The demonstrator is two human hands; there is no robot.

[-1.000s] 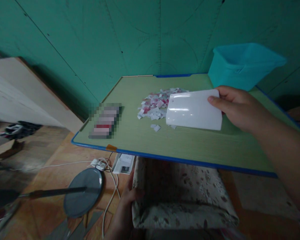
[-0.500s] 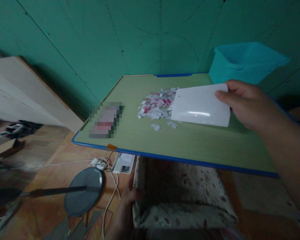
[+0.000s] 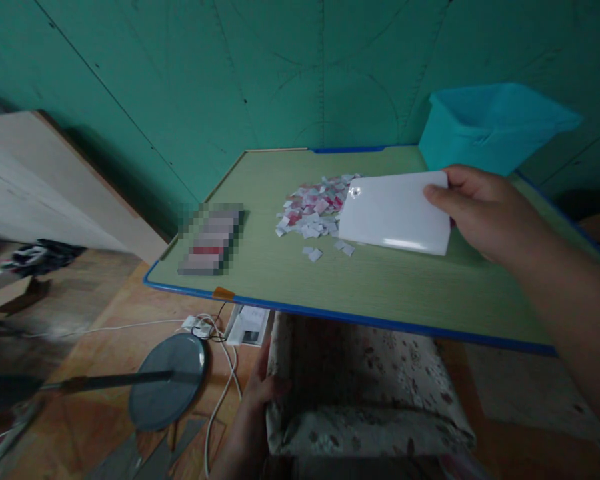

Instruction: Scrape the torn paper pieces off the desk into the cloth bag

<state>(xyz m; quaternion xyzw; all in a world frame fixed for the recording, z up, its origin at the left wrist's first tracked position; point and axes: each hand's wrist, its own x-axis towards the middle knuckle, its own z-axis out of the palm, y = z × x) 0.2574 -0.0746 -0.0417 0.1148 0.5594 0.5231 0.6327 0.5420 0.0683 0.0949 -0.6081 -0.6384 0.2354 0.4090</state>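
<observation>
My right hand [image 3: 475, 210] pinches the right end of a glossy white plastic sheet [image 3: 395, 217] with a small hole near its far left corner. The sheet is held over the green tabletop [image 3: 360, 287], its left edge against a pile of small paper scraps [image 3: 313, 210], white and pink. A few scraps lie apart in front of the pile. Below the table's front edge, my left hand [image 3: 260, 393] grips the left side of an open floral fabric-covered box [image 3: 380, 433]. The fingers on its far side are partly hidden.
A turquoise bin [image 3: 480, 133] stands at the back right against the green wall [image 3: 280, 73]. On the table's left lies a pixelated flat object [image 3: 213, 240]. Blue edging [image 3: 330, 317] rims the table. White cables [image 3: 225, 387] and a round grey base [image 3: 167, 383] are on the floor.
My right hand has shifted slightly left with the white sheet, whose left edge is now a little further over the scraps. My left hand stays on the box.
</observation>
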